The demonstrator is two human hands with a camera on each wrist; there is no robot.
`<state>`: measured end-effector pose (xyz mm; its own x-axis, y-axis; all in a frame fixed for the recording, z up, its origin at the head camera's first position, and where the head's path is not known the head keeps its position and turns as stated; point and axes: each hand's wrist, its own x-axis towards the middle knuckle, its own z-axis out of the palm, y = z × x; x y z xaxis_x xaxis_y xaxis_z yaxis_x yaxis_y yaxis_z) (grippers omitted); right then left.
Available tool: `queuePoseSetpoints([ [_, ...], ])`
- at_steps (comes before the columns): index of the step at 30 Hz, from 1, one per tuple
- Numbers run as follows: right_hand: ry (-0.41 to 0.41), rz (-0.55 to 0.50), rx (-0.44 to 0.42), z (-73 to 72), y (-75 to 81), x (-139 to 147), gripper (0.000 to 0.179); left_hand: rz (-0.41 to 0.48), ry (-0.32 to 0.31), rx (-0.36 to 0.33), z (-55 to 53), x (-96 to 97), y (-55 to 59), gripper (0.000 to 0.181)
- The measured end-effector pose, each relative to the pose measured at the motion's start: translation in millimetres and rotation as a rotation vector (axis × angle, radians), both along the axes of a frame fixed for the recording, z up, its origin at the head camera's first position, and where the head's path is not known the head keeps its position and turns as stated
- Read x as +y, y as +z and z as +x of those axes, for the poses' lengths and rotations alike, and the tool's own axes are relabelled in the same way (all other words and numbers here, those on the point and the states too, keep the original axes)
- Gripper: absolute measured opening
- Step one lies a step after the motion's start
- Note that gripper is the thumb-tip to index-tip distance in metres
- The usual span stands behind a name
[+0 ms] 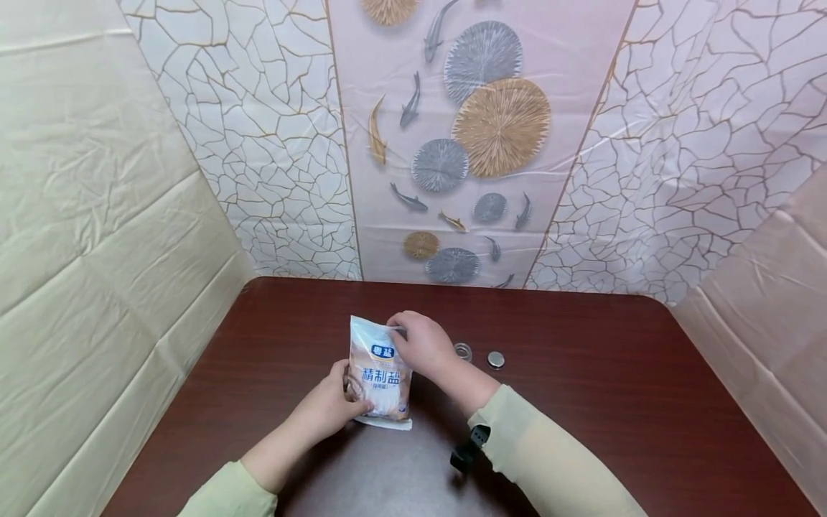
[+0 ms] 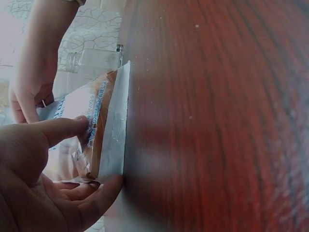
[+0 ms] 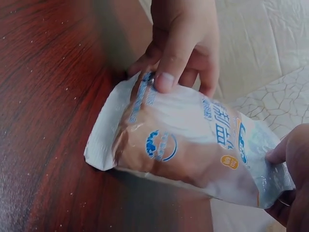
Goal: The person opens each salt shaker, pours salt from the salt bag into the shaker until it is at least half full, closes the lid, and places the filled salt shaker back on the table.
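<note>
A plastic bag of salt [image 1: 381, 366], white and brown with blue lettering, stands upright on the table. My left hand [image 1: 328, 403] grips its lower left side, the thumb across the front and the fingers behind. At the top right corner my right hand [image 1: 424, 346] pinches the bag's upper edge. The right wrist view shows the flat bottom seam of the salt bag [image 3: 104, 128] against the tabletop. Just beyond my right hand is a clear jar [image 2: 99, 63], its mouth uncovered. To the jar's right lies a round silver lid [image 1: 496, 360].
The dark red-brown wooden table [image 1: 581, 431] ends at a patterned wall covering [image 1: 291, 143]. Beige cloth [image 1: 97, 237] hangs along the left side, with similar cloth on the right. A small black device [image 1: 470, 449] sits by my right wrist.
</note>
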<state>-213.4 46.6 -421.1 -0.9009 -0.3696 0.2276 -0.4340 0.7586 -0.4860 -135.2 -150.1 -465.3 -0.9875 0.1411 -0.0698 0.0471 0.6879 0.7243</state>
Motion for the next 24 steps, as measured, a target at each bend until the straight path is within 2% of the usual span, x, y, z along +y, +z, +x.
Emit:
queuePoseSetpoints([
  [8, 0.022, -0.012, 0.013, 8.2, 11.3, 3.2, 0.015, 0.015, 0.008, -0.033, -0.2, 1.7, 1.0, 0.085],
  [16, 0.044, -0.029, 0.061, 15.2, 19.3, 4.4, 0.013, 0.076, -0.003, -0.041, -0.5, 2.6, 2.7, 0.073],
  [24, 0.064, -0.047, 0.108, 23.0, 28.5, 4.5, 0.01, 0.1, -0.004, 0.006, -3.4, 4.7, -3.7, 0.073],
])
